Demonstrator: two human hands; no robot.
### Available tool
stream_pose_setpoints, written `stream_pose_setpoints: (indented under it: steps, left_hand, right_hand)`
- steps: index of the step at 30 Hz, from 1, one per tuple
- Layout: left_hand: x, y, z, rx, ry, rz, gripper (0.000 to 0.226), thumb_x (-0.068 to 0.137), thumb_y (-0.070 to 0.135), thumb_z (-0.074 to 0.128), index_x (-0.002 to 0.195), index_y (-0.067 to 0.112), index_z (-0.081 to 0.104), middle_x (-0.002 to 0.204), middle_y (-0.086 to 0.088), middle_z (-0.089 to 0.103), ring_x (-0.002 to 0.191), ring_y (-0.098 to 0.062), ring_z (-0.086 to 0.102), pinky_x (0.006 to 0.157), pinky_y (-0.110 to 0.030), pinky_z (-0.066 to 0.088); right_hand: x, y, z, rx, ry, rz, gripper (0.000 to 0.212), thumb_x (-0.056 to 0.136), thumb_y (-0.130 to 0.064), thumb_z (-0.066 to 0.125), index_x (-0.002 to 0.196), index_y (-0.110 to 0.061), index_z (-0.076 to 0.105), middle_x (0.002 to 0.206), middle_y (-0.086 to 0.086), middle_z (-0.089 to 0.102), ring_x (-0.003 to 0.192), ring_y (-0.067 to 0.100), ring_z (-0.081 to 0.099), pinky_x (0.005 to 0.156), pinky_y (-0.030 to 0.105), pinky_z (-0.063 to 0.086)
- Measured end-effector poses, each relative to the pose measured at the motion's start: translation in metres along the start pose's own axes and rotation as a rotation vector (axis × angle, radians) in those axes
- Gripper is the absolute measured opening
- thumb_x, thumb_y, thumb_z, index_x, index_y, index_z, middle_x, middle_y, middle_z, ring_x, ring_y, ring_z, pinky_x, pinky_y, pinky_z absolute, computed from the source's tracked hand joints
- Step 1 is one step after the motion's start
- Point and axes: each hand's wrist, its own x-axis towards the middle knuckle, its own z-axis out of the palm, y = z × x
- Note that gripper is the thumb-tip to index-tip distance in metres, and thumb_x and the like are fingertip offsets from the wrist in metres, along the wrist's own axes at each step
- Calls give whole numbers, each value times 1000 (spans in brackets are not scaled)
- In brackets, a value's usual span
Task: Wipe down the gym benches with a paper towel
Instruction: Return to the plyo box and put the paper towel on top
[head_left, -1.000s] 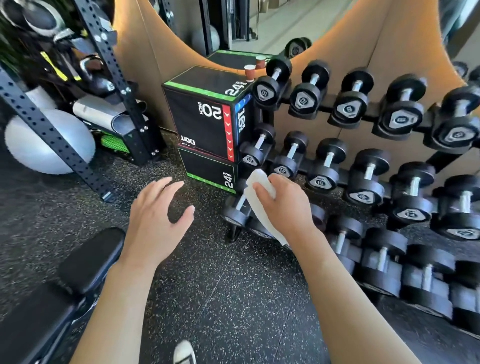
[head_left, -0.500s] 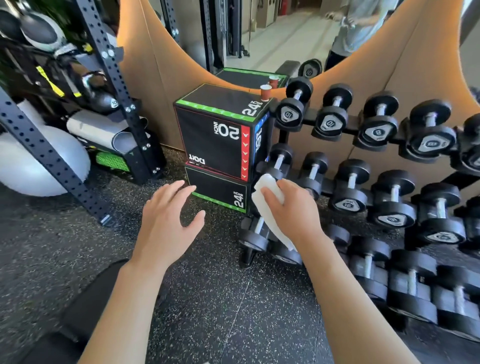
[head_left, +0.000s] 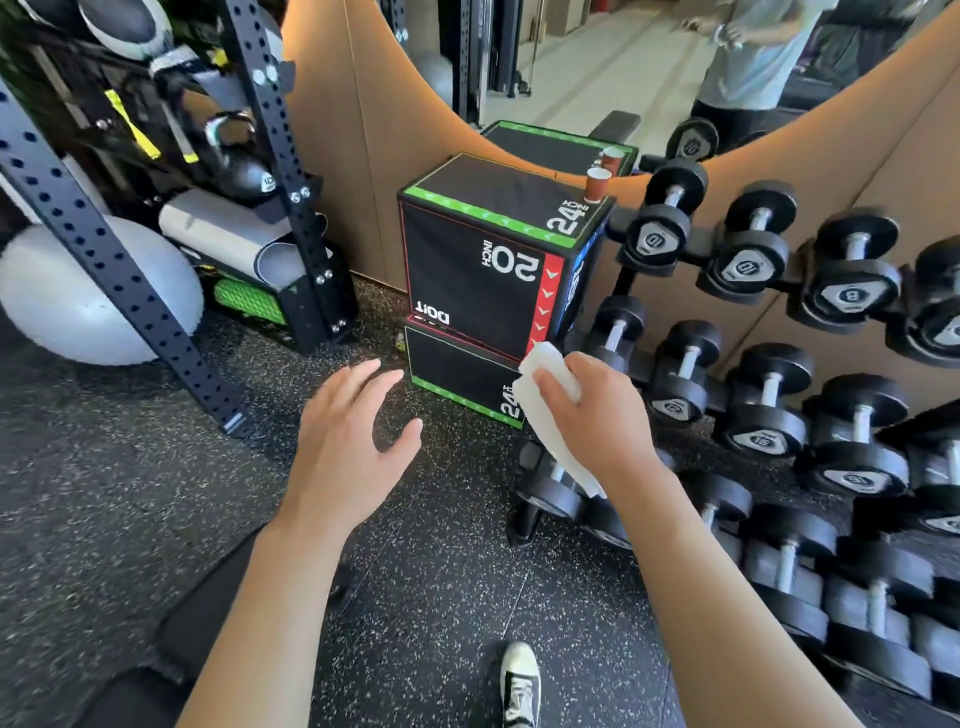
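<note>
The right hand (head_left: 597, 415) gripped a folded towel (head_left: 545, 410) in the air; the left hand (head_left: 348, 441) hung open, empty. The bench (head_left: 208, 623) sat unwiped at the lower left, so wiping probably meant turning there.

two hands (head_left: 343, 441), two plyo boxes (head_left: 478, 270)

Small red paper cup (head_left: 596, 184) stands at the far right corner of the stacked black plyo boxes (head_left: 478, 270); tiered rack of black dumbbells (head_left: 769, 374) stands right of them

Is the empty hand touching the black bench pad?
Apart. The head view shows the open left hand raised over speckled floor, while the black bench pad sits lower, beneath the forearm.
</note>
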Motion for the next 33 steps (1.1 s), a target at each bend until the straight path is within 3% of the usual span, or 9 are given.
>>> stream_pose_setpoints:
  steps: [4, 11, 15, 24, 33]
  left_hand:
    - [29, -16, 4, 10, 1, 1, 56, 98, 46, 62, 151, 28, 51, 161, 7, 40, 152, -16, 28, 125, -49, 29]
    - [115, -38, 23, 51, 14, 4, 56, 99, 48, 60, 151, 31, 49, 160, 11, 39, 152, -13, 27, 126, -49, 28]
    - [192, -36, 43, 82, -25, 17, 56, 99, 48, 59, 151, 29, 50, 160, 10, 40, 152, -15, 28, 125, -50, 29]
    - [342, -23, 80, 98, -51, 45, 55, 100, 44, 61, 151, 28, 51, 160, 7, 42, 152, -18, 32, 124, -49, 30]
    - [463, -59, 109, 98, -113, 70, 55, 100, 45, 60, 151, 29, 50, 160, 7, 41, 152, -17, 30, 124, -48, 31]
  right_hand:
    - [32, 1, 23, 13, -6, -1, 45, 99, -47, 55, 69, -21, 34, 67, -2, 46, 61, 6, 45, 51, 26, 25]
    - [120, 12, 63, 82, -19, 2, 45, 98, -50, 54, 71, -18, 36, 68, -1, 48, 65, 21, 48, 56, 39, 35]
    - [192, 31, 83, 140, 0, 19, 48, 97, -50, 54, 67, -24, 28, 62, -3, 37, 56, 12, 39, 51, 35, 27]
    - [339, 71, 101, 133, -1, 52, 48, 98, -46, 57, 66, -26, 28, 61, -5, 39, 55, 7, 38, 50, 30, 23]
    - [437, 79, 148, 109, -31, 126, 46, 98, -46, 56, 67, -23, 32, 63, -5, 44, 58, 6, 43, 51, 29, 25]
